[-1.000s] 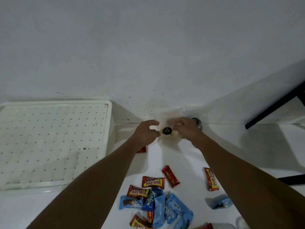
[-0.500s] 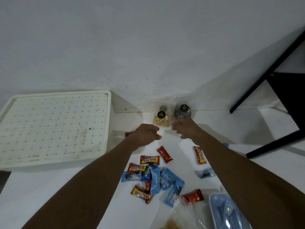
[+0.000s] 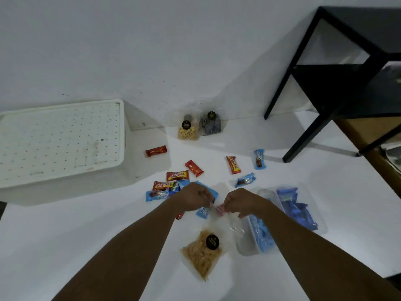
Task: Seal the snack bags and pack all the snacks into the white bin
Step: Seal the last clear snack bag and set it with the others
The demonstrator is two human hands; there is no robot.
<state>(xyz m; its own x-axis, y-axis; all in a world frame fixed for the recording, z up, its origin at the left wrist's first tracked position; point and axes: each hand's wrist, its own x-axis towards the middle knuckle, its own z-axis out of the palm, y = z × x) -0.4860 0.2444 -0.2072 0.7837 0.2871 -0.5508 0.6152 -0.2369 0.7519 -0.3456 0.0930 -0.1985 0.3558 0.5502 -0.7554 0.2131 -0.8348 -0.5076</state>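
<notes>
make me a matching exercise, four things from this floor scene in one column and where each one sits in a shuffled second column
Things
1. white perforated plastic bin
2. clear bag of yellow chips with a black round sticker
3. clear bag of pale nuts with a black sticker
4. clear plastic tub of blue-wrapped snacks

Places
A. against the wall, beside a bag of dark snacks
B. far left, next to the wall
C. under the right forearm
D. nearest the camera, its top between both hands

Pairs: 1-B, 2-D, 3-A, 4-C

White bin, dotted with small dark holes. Red-and-yellow Beng-Beng bars. Blue wrapped snacks. Clear bag of golden-yellow chips, black round label. Black table frame.
</notes>
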